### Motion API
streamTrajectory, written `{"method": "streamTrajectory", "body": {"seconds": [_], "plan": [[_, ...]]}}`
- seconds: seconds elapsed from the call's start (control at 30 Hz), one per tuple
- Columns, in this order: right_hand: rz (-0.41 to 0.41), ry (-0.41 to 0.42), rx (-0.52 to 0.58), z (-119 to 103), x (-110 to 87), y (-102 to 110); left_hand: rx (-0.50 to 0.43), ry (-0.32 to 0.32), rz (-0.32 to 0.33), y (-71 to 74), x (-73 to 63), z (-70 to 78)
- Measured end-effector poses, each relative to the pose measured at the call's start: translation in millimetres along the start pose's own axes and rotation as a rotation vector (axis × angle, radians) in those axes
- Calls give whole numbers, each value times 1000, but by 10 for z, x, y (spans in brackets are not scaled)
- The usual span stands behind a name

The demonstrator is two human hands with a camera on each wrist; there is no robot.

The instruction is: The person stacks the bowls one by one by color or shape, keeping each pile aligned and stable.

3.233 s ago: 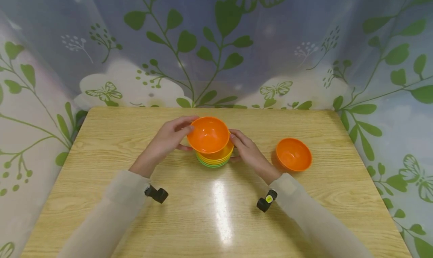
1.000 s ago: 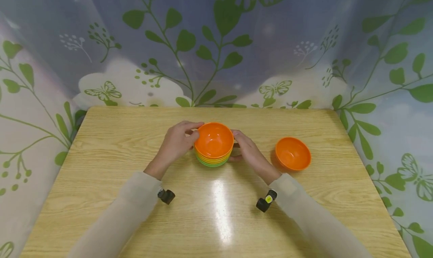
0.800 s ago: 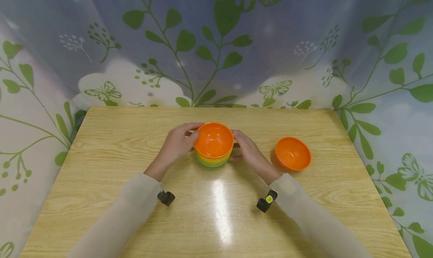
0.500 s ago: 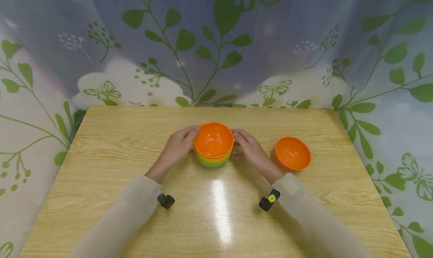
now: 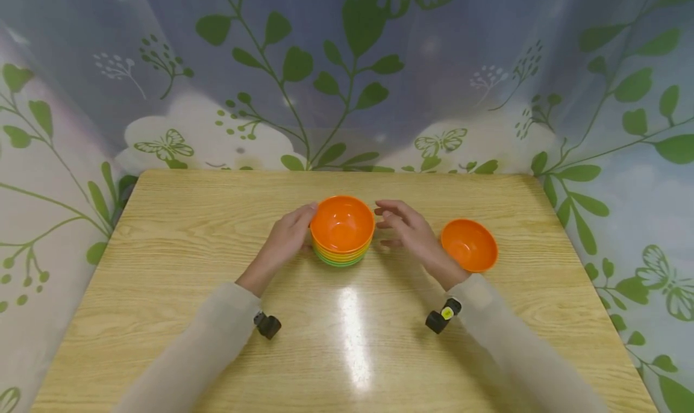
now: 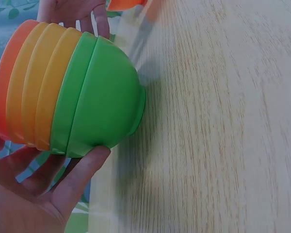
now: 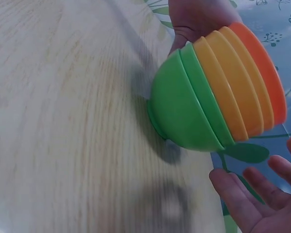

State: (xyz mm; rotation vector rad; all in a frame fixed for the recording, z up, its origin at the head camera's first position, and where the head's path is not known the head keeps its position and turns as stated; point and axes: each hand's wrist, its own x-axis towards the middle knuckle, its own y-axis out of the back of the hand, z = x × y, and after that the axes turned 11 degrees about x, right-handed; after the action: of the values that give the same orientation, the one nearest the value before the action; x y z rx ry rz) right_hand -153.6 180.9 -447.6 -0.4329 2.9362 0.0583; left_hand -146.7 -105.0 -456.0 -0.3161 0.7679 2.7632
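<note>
A stack of nested bowls stands upright in the middle of the table. An orange bowl (image 5: pixel 343 223) sits on top, above yellow bowls (image 7: pixel 233 82) and green bowls (image 6: pixel 104 92). Against the left side of the stack rests my left hand (image 5: pixel 285 235), its relaxed fingers touching the bowls from the orange rim down to the green. My right hand (image 5: pixel 414 235) is just off the stack's right side, fingers spread and holding nothing. The right wrist view shows a gap between those fingertips and the bowls.
A second orange bowl (image 5: pixel 469 244) stands alone to the right, partly behind my right wrist. The wooden table (image 5: pixel 303 353) ends at a patterned curtain (image 5: pixel 347 100) along the back and sides.
The orange bowl, earlier held tilted over the stack by the left hand, now sits nested on top. My right hand has let go of the stack and moved right; the left stays beside it.
</note>
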Motion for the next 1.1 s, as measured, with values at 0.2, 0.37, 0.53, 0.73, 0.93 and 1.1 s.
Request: {"method": "streamTrajectory", "body": {"seconds": [0.2, 0.37, 0.53, 0.73, 0.93, 1.1], "plan": [[16, 7, -30, -86, -22, 140, -8, 4, -2, -6, 7, -6], [39, 7, -23, -191, -63, 277, -7, -8, 3, -7, 10, -13], [82, 21, -40, -250, -70, 427, -3, -11, 0, -4, 7, -19], [102, 21, -84, -290, -101, 583, -4, 0, -1, -2, 2, -11], [111, 17, -77, -318, -146, 693, -1, 11, 0, -4, 4, -15], [133, 17, -86, -369, -190, 756, -22, 6, 0, -2, 5, -19]]}}
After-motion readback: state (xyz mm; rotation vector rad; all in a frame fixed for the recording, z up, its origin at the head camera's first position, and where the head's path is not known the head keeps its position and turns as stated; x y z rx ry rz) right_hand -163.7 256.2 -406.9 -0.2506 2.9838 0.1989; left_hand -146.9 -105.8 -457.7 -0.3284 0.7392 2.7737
